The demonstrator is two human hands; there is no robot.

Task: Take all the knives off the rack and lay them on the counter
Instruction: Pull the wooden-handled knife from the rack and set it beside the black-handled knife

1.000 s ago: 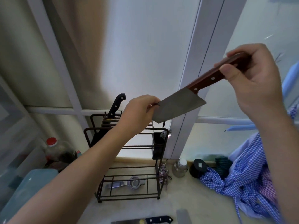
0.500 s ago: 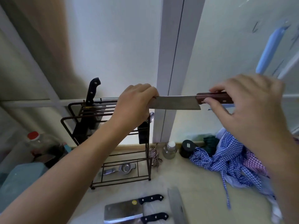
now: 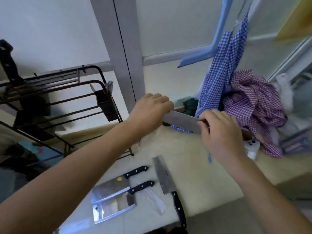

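Holding the cleaver [image 3: 181,121] — left hand [image 3: 150,110] pinching its blade tip, right hand [image 3: 219,130] closed around the handle — you next lower it flat onto the bench [image 3: 194,174].

- I take the rack [image 3: 55,105] as landmark; one knife [image 3: 8,63] stands in its top left.
- Right of it, above the counter [image 3: 194,169], both hands hold a cleaver [image 3: 181,121].
- In front of it, three knives [image 3: 135,186] lie on the counter.
- Far right, checked cloths [image 3: 249,105] are piled.
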